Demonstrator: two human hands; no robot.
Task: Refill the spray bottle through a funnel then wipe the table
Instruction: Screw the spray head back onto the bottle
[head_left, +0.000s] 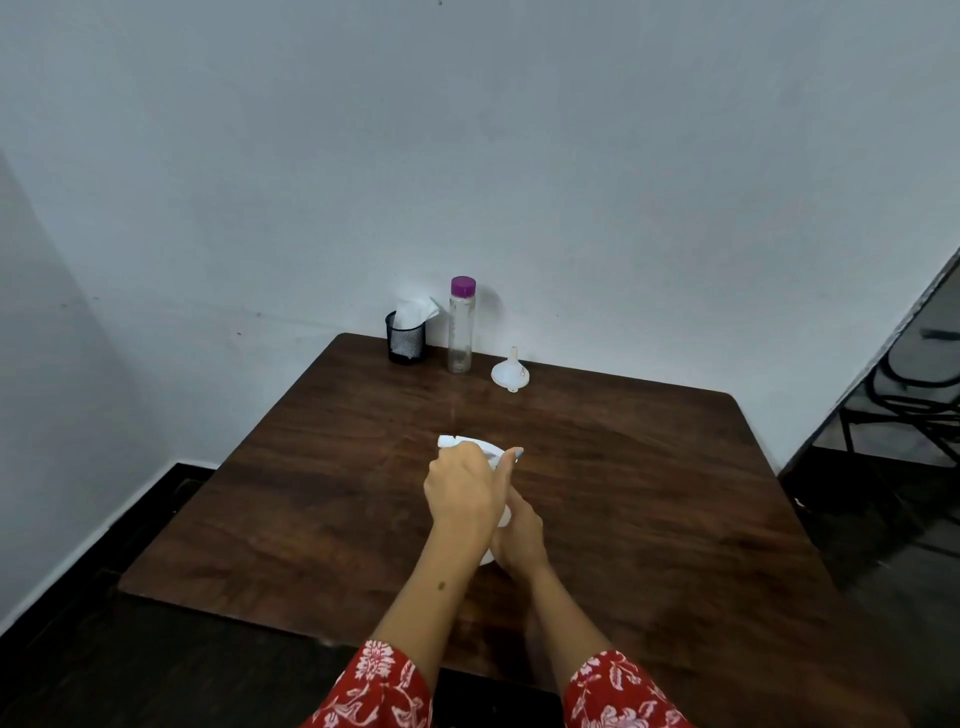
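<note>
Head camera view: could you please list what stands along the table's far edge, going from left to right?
Black mesh cup holding white tissue → clear bottle with purple cap → white funnel resting mouth-down.

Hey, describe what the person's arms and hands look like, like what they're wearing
Both forearms are bare below short red sleeves printed with a white floral pattern, the left sleeve and the right sleeve. The left hand has a light blue painted thumbnail. The right hand shows no rings or watch; its nails are hidden.

No text can be read; a faint mark on the funnel (510, 370) is too small to make out.
</note>
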